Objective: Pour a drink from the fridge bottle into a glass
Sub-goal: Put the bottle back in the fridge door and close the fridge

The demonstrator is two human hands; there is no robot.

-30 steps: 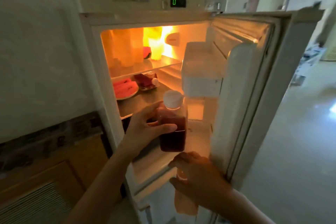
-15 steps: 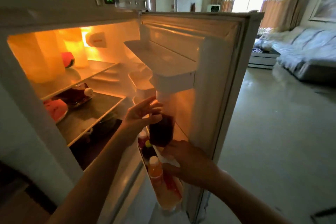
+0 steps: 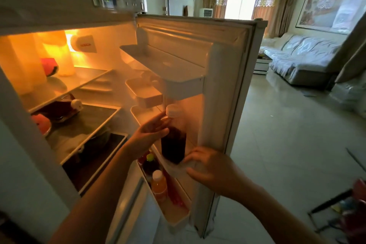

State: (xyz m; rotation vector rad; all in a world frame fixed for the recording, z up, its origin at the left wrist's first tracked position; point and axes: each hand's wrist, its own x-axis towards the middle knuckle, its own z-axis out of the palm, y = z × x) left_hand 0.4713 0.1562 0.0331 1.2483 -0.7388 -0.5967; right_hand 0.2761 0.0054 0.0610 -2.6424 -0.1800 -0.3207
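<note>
While the fridge door (image 3: pixel 227 77) stands wide open, a left hand (image 3: pixel 147 136) wraps around a bottle (image 3: pixel 173 140) of dark drink held upright at the door's middle shelf (image 3: pixel 178 168).

Fingers and thumb curl around the bottle's upper half, just under its white cap (image 3: pixel 173 110); its base sits at the shelf's front edge, though whether it rests there or hangs just above cannot be told. A right hand (image 3: pixel 213 168) hovers just beside the bottle's base, fingers loosely curled and part open, touching or nearly touching the shelf's clear front rail and holding nothing. Below, at the near end of the bottom door shelf (image 3: pixel 174 218), stands an orange juice bottle (image 3: pixel 159 186) with a white cap, a green-capped bottle (image 3: pixel 149 161) behind it. Inside, a watermelon slice (image 3: pixel 40 123) lies on the middle rack's left edge.
</note>
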